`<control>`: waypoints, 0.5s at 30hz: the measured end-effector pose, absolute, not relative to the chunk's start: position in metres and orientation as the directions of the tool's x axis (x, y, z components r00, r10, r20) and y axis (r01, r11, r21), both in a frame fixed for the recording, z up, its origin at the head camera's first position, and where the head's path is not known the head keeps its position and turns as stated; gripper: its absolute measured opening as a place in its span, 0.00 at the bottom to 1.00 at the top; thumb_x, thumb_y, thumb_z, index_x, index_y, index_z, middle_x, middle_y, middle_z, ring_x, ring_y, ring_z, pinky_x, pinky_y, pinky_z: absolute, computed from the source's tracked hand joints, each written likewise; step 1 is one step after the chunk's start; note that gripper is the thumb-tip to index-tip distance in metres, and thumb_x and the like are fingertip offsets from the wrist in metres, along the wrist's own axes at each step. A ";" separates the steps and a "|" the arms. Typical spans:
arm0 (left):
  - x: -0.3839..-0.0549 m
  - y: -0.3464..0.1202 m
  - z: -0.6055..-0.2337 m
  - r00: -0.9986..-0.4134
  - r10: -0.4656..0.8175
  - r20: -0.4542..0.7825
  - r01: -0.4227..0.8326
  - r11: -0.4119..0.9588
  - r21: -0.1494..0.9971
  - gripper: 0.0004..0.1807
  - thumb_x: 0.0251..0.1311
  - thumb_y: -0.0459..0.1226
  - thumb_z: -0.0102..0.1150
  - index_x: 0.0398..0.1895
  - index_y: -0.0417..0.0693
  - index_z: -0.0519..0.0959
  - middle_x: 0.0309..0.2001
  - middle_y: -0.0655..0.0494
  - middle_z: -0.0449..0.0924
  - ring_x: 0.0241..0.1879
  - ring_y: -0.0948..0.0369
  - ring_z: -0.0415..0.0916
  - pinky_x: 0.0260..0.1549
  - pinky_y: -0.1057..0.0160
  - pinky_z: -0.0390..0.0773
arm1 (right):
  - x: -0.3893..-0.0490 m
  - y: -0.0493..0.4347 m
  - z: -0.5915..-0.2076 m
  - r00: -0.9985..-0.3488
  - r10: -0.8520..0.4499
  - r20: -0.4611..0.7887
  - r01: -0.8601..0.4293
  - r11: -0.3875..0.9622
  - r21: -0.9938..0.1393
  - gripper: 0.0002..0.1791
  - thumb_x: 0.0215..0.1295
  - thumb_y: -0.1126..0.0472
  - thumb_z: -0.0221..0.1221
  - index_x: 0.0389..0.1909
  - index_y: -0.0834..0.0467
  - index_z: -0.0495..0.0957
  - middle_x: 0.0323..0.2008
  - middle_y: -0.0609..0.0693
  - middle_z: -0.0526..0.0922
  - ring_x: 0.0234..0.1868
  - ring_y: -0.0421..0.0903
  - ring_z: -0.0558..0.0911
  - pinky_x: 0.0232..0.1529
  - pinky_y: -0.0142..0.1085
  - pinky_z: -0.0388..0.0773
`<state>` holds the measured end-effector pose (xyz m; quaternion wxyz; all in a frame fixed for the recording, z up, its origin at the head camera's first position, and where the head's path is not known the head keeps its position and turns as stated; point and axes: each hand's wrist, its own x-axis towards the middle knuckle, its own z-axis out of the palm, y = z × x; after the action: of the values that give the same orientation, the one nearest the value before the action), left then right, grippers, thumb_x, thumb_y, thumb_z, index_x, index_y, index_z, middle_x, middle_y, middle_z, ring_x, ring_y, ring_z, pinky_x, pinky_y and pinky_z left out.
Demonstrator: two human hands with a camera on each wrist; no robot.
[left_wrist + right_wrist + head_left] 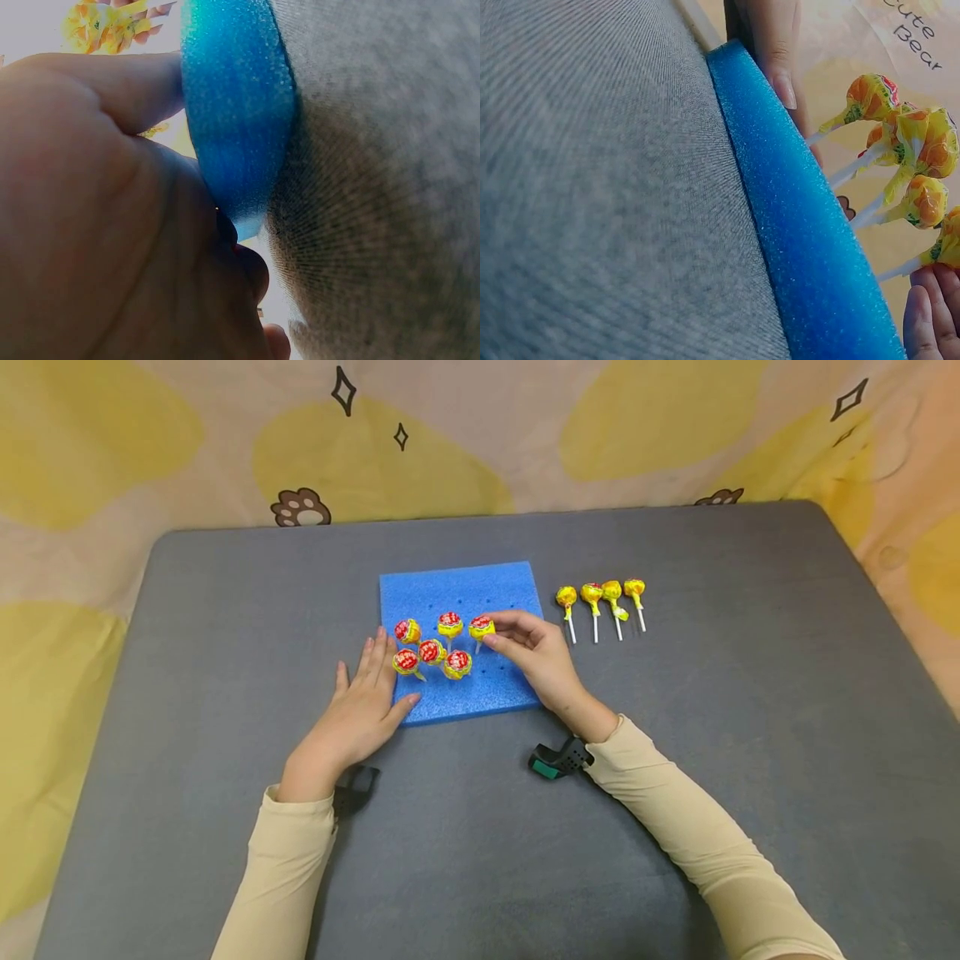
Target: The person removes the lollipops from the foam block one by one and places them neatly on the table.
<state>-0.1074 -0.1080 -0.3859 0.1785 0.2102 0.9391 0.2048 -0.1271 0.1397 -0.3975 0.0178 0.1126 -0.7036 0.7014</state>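
Observation:
A blue foam block [465,581] dotted with small holes lies on the table. Several yellow-and-red wrapped lollipops [432,651] stand in its left half, sticks down. With thumb and fingers, my right hand [543,664] pinches another lollipop [481,627] near the middle of the block, just beneath the candy; its stick points down to the foam in the right wrist view. My left hand [356,714] rests along the block's left side, fingers straight, the thumb on the near left corner. In the left wrist view that thumb [142,86] touches the blue foam.
To the right of the block, several more lollipops [592,594] lie in a row on the grey table [720,735], sticks toward me. Behind the table's far edge hangs a patterned cloth [450,435]. A black wrist device [558,758] sits at the right cuff.

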 end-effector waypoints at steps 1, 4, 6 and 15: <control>-0.107 -0.108 -0.386 -0.848 0.469 -0.245 0.324 0.826 0.461 0.44 0.70 0.50 0.41 0.73 0.40 0.28 0.73 0.47 0.19 0.72 0.51 0.20 0.62 0.37 0.26 | -0.127 0.140 -0.398 -0.973 -0.132 0.187 -0.187 -0.015 -0.982 0.15 0.62 0.71 0.59 0.49 0.72 0.76 0.41 0.54 0.82 0.40 0.42 0.81 0.43 0.35 0.78; -0.107 -0.108 -0.387 -0.848 0.474 -0.236 0.331 0.822 0.463 0.44 0.70 0.50 0.41 0.73 0.39 0.29 0.73 0.47 0.20 0.72 0.50 0.20 0.63 0.37 0.26 | -0.127 0.140 -0.398 -0.972 -0.125 0.198 -0.194 -0.044 -0.980 0.15 0.62 0.72 0.58 0.49 0.73 0.75 0.41 0.54 0.83 0.40 0.42 0.81 0.42 0.35 0.78; -0.108 -0.108 -0.387 -0.848 0.478 -0.228 0.336 0.819 0.464 0.44 0.70 0.50 0.41 0.73 0.39 0.29 0.73 0.46 0.20 0.72 0.50 0.20 0.62 0.37 0.26 | -0.127 0.141 -0.398 -0.973 -0.119 0.198 -0.191 -0.063 -0.980 0.15 0.62 0.73 0.58 0.49 0.74 0.75 0.41 0.54 0.83 0.40 0.42 0.81 0.42 0.35 0.78; -0.108 -0.108 -0.388 -0.847 0.471 -0.245 0.326 0.825 0.461 0.44 0.70 0.50 0.41 0.73 0.40 0.28 0.73 0.48 0.19 0.72 0.51 0.19 0.62 0.37 0.26 | -0.127 0.142 -0.395 -0.979 -0.095 0.179 -0.169 -0.104 -0.980 0.15 0.62 0.75 0.57 0.49 0.76 0.74 0.39 0.50 0.82 0.40 0.42 0.81 0.45 0.35 0.78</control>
<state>-0.1080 -0.1081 -0.3881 0.1768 0.2124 0.9388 0.2055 -0.1267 0.1419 -0.3955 0.0252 0.0987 -0.6688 0.7365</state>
